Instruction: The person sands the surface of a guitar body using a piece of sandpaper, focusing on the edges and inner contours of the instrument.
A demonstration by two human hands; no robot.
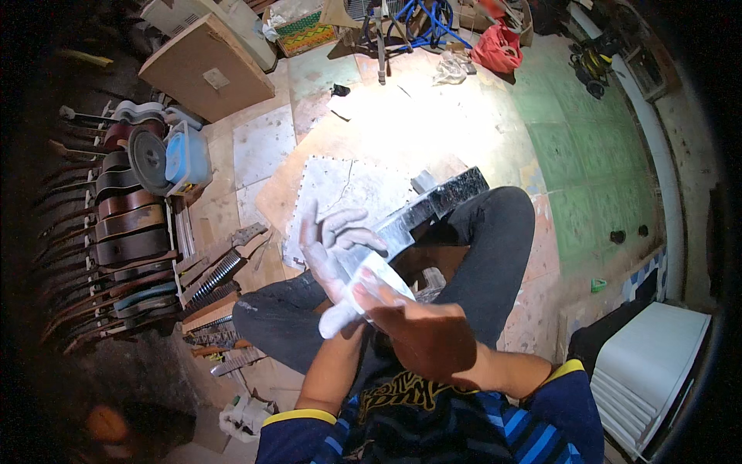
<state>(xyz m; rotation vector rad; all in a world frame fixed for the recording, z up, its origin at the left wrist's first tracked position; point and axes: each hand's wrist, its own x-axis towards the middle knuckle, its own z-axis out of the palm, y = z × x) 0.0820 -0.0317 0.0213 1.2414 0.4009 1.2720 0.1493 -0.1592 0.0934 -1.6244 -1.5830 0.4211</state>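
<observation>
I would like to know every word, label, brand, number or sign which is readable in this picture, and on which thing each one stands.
Shirt: yellow lettering on the chest, bent by folds and partly cut off; I do not quote it.
Board: one small pale label, too small to read.
I make out no other clear text.

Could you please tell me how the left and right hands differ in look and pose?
The left hand looks chalky white, while the right hand shows a brown, partly shadowed back. The left hand's fingers are spread, mostly pointing away from the body; the right hand reaches across toward the left one. Both are bare.
</observation>
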